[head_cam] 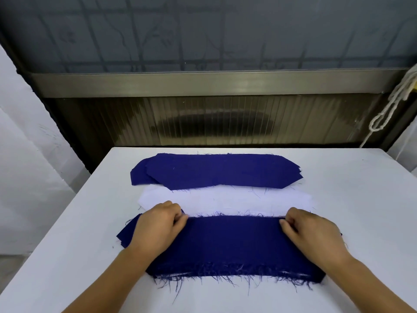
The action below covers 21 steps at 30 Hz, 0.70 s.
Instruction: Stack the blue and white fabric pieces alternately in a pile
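Two bare hands rest on the near pile of dark blue frayed fabric pieces (230, 245), which lies on a white table (67, 256) close to the person. The left hand (158, 227) sits on the pile's left end, its fingers curled and pinching the far edge of the top blue piece. The right hand (313, 231) sits on the right end, fingers curled the same way, pinching that same far edge. Loose threads hang from the pile's near and far edges. Just beyond it lies a flat stack of white fabric pieces (225, 202), its near edge meeting the blue pile's far edge. Farther back, a second stack of dark blue fabric pieces with angled ends (216, 171) overlaps the white stack's far edge. A white cord (388, 109) hangs at the upper right, clear of the table.
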### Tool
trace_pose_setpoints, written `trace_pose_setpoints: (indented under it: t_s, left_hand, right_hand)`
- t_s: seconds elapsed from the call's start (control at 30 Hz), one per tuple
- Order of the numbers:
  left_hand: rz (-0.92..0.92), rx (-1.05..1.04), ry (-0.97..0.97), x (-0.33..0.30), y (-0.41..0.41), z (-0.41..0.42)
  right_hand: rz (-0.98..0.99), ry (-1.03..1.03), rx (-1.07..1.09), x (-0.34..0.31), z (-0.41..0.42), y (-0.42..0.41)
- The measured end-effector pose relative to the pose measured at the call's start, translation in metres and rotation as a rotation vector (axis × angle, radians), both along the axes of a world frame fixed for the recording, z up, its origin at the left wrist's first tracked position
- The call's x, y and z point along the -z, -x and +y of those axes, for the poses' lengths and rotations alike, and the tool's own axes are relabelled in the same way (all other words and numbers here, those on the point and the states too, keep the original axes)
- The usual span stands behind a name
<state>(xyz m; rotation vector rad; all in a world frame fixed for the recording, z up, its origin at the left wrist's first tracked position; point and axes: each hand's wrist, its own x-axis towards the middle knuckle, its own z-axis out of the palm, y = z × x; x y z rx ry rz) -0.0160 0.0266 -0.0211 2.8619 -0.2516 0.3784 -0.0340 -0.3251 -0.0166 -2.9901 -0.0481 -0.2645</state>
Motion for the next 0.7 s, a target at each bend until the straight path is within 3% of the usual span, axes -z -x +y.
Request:
trace_pose_setpoints:
  t_s: [0.13, 0.27, 0.43, 0.5, 0.7]
  left_hand:
    - [0.033, 0.062, -0.119, -0.012, -0.021, -0.003]
    - [0.106, 0.256, 0.003, -0.015, -0.045, -0.031]
    - [0.245, 0.312, 0.270, 0.000, -0.059, -0.044]
    - [0.253, 0.314, 0.305, 0.005, -0.061, -0.042]
    - [0.209, 0.349, 0.168, 0.010, -0.061, -0.044]
  right_hand:
    - [0.024, -0.018, -0.024, -0.011, 0.003, -0.024]
    - [0.084, -0.250, -0.209, -0.015, 0.025, -0.055]
    - [0.218, -0.496, -0.210, -0.002, 0.029, -0.075]
    - [0.225, -0.465, -0.219, 0.002, 0.028, -0.077]
    - [0.199, -0.346, -0.225, 0.004, 0.032, -0.085]
